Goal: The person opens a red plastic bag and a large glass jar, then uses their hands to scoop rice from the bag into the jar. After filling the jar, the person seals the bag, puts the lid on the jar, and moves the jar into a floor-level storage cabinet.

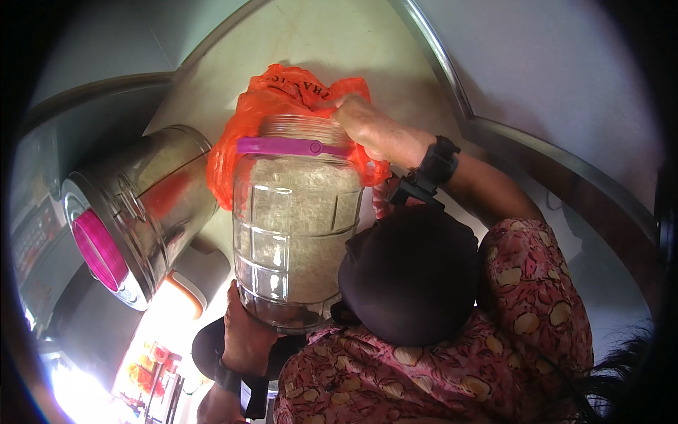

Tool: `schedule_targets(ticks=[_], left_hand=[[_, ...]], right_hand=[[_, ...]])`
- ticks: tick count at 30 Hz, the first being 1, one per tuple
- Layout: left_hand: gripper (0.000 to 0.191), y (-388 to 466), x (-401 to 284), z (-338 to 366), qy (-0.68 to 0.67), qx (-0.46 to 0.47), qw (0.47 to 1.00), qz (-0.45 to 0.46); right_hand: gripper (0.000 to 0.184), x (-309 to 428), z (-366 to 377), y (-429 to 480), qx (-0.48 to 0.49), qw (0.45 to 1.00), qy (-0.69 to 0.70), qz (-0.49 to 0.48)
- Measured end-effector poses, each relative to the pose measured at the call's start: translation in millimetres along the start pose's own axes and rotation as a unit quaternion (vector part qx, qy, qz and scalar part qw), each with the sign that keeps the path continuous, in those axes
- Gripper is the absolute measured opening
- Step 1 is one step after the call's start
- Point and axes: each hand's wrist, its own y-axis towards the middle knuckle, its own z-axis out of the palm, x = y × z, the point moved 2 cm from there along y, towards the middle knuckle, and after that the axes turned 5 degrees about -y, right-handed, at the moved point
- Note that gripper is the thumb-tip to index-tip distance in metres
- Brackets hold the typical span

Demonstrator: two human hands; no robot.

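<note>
A large clear ribbed jar lies before me, its threaded mouth pointing away from me. Pale grain, which looks like rice, fills much of it. A purple carrying strap crosses its neck. Around the mouth bunches a red plastic bag bearing black print. At the mouth's right side, my right hand grips the bag's edge. My left hand supports the jar at its base, with some fingers hidden. Whether grain is inside the bag cannot be seen.
Left of the jar, a shiny metal canister appears tilted, its lid bearing a pink ring. A grey and orange object stands below it. My dark-clothed knee is close to the jar. Metal trim borders the pale floor.
</note>
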Motion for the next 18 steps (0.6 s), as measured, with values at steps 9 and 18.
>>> schedule_targets(ticks=[9,18], left_hand=[[0.077,-21,-14,-5,0.169,-0.058,0.984,0.020],[0.090,-19,-12,-6,0.192,-0.053,0.980,0.009]], right_hand=[[0.023,28,2,-11,-0.099,0.949,0.251,0.162],[0.017,20,13,-4,-0.069,0.960,0.147,0.228]])
